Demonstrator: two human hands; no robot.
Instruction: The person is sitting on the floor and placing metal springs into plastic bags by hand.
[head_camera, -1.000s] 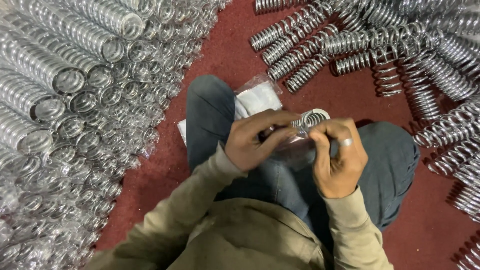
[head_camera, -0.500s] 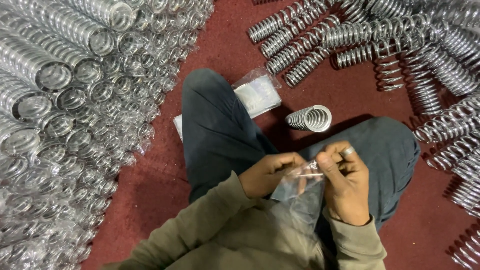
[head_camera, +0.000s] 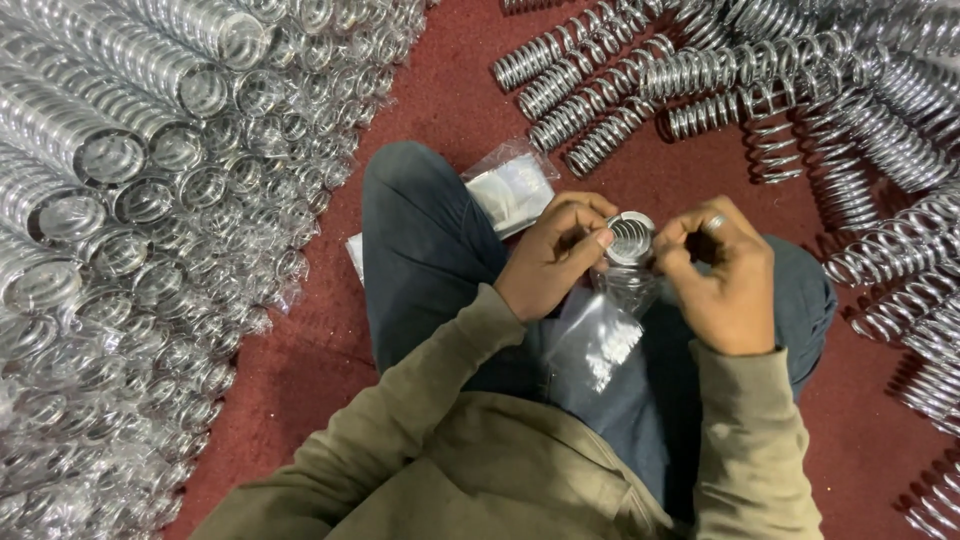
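Both hands meet over the lap on one metal coil spring (head_camera: 631, 240). The left hand (head_camera: 552, 258) has its fingers closed on the spring's near side, and the right hand (head_camera: 722, 275) pinches the far side along with the mouth of a clear plastic bag (head_camera: 610, 320) — each grip is tight, nothing slack between the fingertips. The spring stands end-up, its open top facing the camera, with the bag hanging below it against the jeans.

This looks like the bagging step: the spring sits at the bag's opening, partly sleeved, though how deep it has gone I cannot tell. The next move would call for holding the mouth wide and sliding the plastic evenly along the coils, without snagging.

On the red floor (head_camera: 420, 110), a stack of empty bags (head_camera: 512, 185) lies beside the knee, bare springs (head_camera: 700, 70) heap to the right, and wrapped springs (head_camera: 130, 200) pile to the left.
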